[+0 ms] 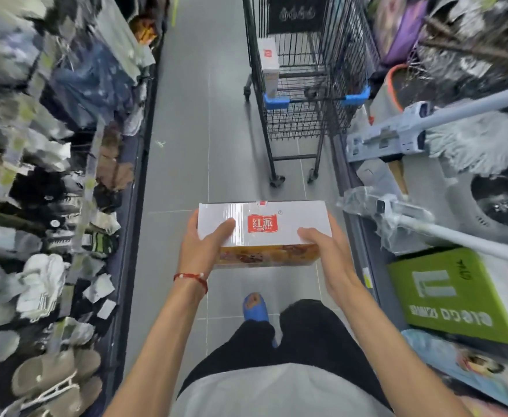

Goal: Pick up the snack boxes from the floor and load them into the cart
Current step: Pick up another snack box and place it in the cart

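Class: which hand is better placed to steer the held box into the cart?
Probably the right hand: it grips the snack box on the side nearer the cart, which stands ahead and right. The left hand holds the far end.

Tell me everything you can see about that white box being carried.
The snack box is a long rectangular carton, seemingly cardboard under glossy film. Its top is white with a red logo bearing white characters; the near side shows an orange-brown food picture. It is closed, held level above the floor, short of the cart. The left hand and right hand grip its ends, thumbs on top.
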Demonstrator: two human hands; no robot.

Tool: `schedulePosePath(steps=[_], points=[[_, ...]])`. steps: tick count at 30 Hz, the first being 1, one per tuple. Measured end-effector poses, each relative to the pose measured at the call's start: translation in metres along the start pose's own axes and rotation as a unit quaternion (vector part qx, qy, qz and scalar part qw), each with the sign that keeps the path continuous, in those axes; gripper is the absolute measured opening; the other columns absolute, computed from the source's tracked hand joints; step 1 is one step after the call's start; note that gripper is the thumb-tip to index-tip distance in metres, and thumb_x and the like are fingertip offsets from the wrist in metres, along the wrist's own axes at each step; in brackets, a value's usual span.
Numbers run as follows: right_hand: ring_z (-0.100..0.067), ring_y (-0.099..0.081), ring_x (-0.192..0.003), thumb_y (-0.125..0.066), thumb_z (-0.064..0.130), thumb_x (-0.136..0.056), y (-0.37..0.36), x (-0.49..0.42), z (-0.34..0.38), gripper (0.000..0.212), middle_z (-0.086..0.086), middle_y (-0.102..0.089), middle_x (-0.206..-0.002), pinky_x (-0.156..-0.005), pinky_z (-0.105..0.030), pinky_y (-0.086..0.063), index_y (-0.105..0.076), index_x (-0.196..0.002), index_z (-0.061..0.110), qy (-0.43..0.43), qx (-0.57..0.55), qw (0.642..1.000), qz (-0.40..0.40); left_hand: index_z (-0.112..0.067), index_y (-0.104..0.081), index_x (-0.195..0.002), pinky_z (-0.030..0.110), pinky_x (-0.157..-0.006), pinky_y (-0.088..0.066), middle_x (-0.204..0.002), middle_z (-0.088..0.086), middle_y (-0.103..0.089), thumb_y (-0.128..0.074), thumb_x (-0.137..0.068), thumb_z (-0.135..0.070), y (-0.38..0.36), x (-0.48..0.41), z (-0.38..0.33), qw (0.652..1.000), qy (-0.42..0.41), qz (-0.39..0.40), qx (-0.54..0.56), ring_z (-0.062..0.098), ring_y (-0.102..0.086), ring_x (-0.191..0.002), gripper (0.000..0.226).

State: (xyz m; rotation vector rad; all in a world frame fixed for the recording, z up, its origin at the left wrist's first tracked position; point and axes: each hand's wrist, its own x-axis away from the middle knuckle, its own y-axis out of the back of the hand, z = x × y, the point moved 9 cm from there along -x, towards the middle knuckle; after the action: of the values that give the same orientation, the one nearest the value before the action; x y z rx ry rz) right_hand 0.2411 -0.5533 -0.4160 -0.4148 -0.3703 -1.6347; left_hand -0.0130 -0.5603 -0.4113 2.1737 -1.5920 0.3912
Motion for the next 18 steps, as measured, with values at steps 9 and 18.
schedulePosePath(steps=[9,18], points=[[0.005,-0.071,-0.081,-0.061,-0.001,-0.094,-0.002,-0.152,0.083,0.040,0.006,-0.077,-0.103,-0.061,-0.009,-0.051,-0.063,-0.128,0.020,-0.005,-0.061,0.996,-0.065,-0.032,-0.050,-0.122,0.010,-0.066,-0.052,-0.103,-0.021,-0.061,-0.072,-0.090,-0.028,-0.065,-0.156,-0.107,0.999,-0.017,0.024,-0.014,-0.007,-0.062,-0.086,0.040],[-0.008,-0.070,-0.106,-0.066,0.007,-0.092,-0.023,-0.312,0.181,0.042,0.008,-0.077,-0.113,-0.083,-0.021,-0.050,-0.066,-0.130,0.025,0.019,-0.068,0.993,-0.089,-0.021,-0.051,-0.138,0.005,-0.062,-0.051,-0.120,-0.004,-0.067,-0.074,-0.089,-0.026,-0.108,-0.313,-0.210,0.999,-0.041,0.008,-0.029,0.007,-0.065,-0.103,0.055]])
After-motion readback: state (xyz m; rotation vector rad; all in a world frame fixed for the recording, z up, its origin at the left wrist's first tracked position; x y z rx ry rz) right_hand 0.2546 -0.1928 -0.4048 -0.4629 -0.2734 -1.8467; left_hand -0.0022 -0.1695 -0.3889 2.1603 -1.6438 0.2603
